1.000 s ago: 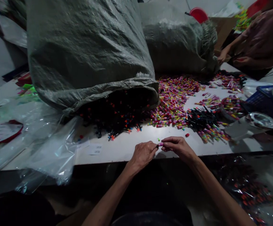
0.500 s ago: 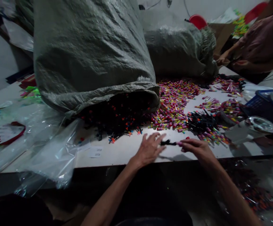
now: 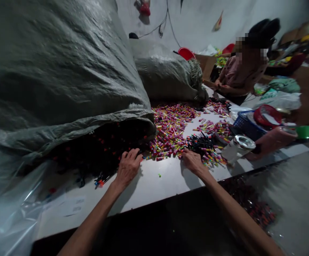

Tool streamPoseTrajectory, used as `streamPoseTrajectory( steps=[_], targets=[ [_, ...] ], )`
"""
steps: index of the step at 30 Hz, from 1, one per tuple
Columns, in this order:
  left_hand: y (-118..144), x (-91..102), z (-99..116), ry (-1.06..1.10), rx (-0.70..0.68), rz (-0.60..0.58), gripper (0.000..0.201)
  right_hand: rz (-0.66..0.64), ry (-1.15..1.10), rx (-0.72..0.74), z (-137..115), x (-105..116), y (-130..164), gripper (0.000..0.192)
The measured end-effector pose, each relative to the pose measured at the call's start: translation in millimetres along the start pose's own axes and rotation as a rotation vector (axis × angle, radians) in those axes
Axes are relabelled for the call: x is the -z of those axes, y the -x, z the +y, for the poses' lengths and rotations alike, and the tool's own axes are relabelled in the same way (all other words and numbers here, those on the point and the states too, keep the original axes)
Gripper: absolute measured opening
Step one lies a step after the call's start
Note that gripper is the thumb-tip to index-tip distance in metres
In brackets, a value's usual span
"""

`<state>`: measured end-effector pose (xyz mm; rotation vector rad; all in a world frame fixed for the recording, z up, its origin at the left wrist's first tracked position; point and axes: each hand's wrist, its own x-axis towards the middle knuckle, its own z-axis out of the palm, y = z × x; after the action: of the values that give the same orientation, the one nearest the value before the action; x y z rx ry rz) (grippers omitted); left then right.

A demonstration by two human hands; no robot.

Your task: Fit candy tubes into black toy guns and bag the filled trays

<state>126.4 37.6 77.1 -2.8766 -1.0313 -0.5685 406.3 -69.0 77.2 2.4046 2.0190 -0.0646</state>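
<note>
1. Tabletop [image 3: 154,190], flat and white, runs across the scene; both bare hands are over it, well apart.
2. Left hand [image 3: 129,165]: back up, fingers bent and slightly spread, at the right end of a heap of thin black plastic sticks with orange tips [image 3: 101,151]. Fingertips lost against the dark — can't tell if it grips one.
3. Right hand [image 3: 193,161]: fingers curled down at the near edge of a heap of small pink-and-yellow plastic tubes [image 3: 170,131], just beside a loose bunch of thin black plastic sticks [image 3: 202,142]. Fingertips blend into the pile; can't tell whether it grips anything.
4. Black stick heap: at the mouth of a big grey-green woven plastic sack [image 3: 90,74], scene left. Some sticks poke out onto the tabletop left of the left hand.
5. Tube heap: mid-scene, right of the sack mouth, running back to a second grey-green woven sack [image 3: 165,74] on the far side. More tubes around the black bunch.
6. Tiny bright green piece [image 3: 159,175] on the tabletop, between the hands, nearer the edge.
7. Scene right: pale cylinder with shiny round top [image 3: 233,153]; blue plastic basket [image 3: 246,124] farther back.
8. Near left: crinkled clear plastic sheeting [image 3: 12,217], beside white paper slip [image 3: 74,206].
9. Far right: person in pink top [image 3: 235,76].
</note>
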Motion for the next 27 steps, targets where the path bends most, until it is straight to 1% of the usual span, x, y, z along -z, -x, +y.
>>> streamPoseTrajectory(
  steps=[2,3,4,6,9,12,14,15,16,18,19,20,21,23,25,27],
  targets=[
    [2.3,5.0,5.2,0.156,0.054,0.108,0.028,0.008,0.006,0.027,-4.6,-3.4,-11.4,0.026],
    [3.5,6.9,8.7,0.254,0.102,0.154,0.026,0.014,0.008,0.043,-4.9,-4.6,-14.8,0.026],
    [4.7,8.4,13.1,0.357,0.167,0.193,0.023,0.019,0.009,0.060,-4.7,-5.9,-16.7,0.025],
    [7.5,10.6,23.6,0.563,0.322,0.227,0.020,0.030,0.010,0.092,-5.0,-9.7,-16.7,0.025],
    [14.5,13.5,40.5,0.850,0.513,0.182,0.023,0.067,-0.025,0.118,-9.2,-19.5,-13.0,0.025],
    [24.2,15.2,52.9,1.130,0.618,0.111,0.025,0.150,-0.151,0.107,-17.6,-26.8,-12.0,0.024],
    [29.5,15.0,57.7,1.322,0.696,0.096,0.027,0.204,-0.341,0.090,-27.3,-25.0,-10.9,0.022],
    [31.0,14.6,59.4,1.414,0.754,0.120,0.028,0.207,-0.496,0.082,-34.4,-22.0,-8.4,0.021],
    [31.5,14.1,60.8,1.501,0.822,0.165,0.029,0.188,-0.692,0.074,-43.3,-18.0,-4.0,0.021],
    [29.8,13.0,63.4,1.655,0.958,0.313,0.033,0.077,-1.121,0.065,-66.4,-9.3,12.0,0.024],
    [27.8,12.6,64.9,1.716,1.014,0.391,0.034,-0.002,-1.279,0.063,-79.8,-5.6,23.0,0.026],
    [25.3,12.4,66.5,1.764,1.057,0.457,0.036,-0.071,-1.387,0.058,-93.5,-2.8,35.1,0.027],
    [22.6,12.5,68.3,1.794,1.092,0.518,0.038,-0.114,-1.456,0.045,-106.8,-0.9,47.4,0.027],
    [17.4,13.3,71.8,1.801,1.158,0.635,0.042,-0.126,-1.522,0.006,-129.0,0.0,68.8,0.026],
    [13.6,14.9,74.8,1.775,1.201,0.723,0.045,-0.082,-1.547,-0.020,-143.2,-1.7,82.3,0.026],
    [11.5,17.0,76.9,1.763,1.201,0.767,0.046,-0.040,-1.554,-0.020,-149.8,-4.3,87.8,0.027]
  ],
)
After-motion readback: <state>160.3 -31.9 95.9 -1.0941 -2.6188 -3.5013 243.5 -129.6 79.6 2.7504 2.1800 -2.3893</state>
